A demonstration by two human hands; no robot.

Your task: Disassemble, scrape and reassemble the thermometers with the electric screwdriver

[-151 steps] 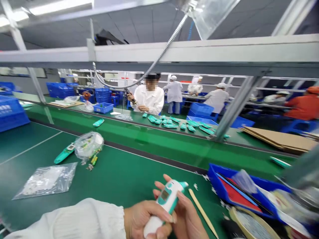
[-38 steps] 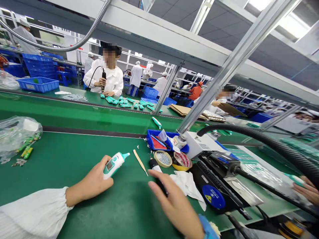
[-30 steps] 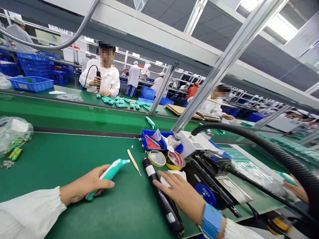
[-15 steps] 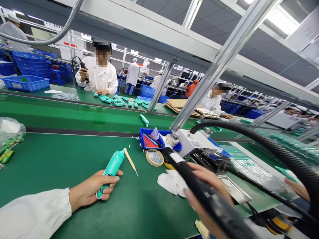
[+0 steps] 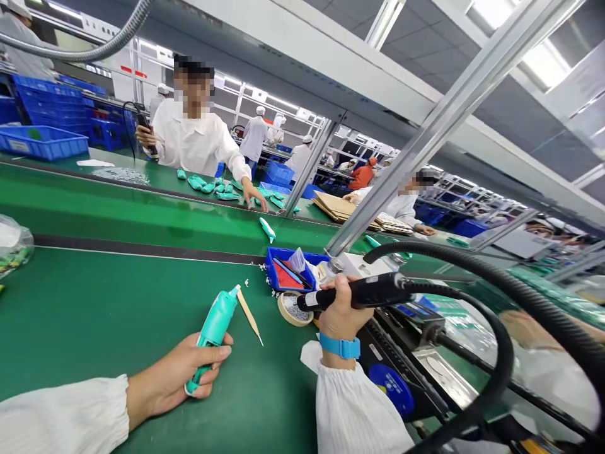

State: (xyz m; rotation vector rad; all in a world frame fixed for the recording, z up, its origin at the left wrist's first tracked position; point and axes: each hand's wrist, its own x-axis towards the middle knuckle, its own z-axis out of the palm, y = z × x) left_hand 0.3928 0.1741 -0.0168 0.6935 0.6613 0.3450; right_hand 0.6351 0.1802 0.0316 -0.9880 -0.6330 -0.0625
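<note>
Fingers of my left hand (image 5: 203, 366) wrap round the lower part of a teal, handheld plastic device housing (image 5: 218, 321), tilted with its pale narrow tip upward. A dark opening shows in its side. My right hand (image 5: 344, 312), with a blue wrist strap (image 5: 339, 346), grips a black electric screwdriver (image 5: 373, 291). The tool lies nearly level, and its front end reaches over a round tray of small screws (image 5: 293, 309); whether it touches them I cannot tell. A thin wooden stick with a fine tip (image 5: 249, 315) lies on the green mat beside the housing.
A blue bin (image 5: 270, 268) with tools stands behind the screw tray. Black machinery (image 5: 401, 353) and a thick black hose (image 5: 472, 261) crowd the right. A metal post (image 5: 378, 202) rises ahead. Across the bench a co-worker (image 5: 189, 139) reaches toward teal parts (image 5: 203, 184).
My right hand has swung the screwdriver from the lower right up to the screw tray. My left hand stays nearly still with the housing. The co-worker opposite has stretched out an arm.
</note>
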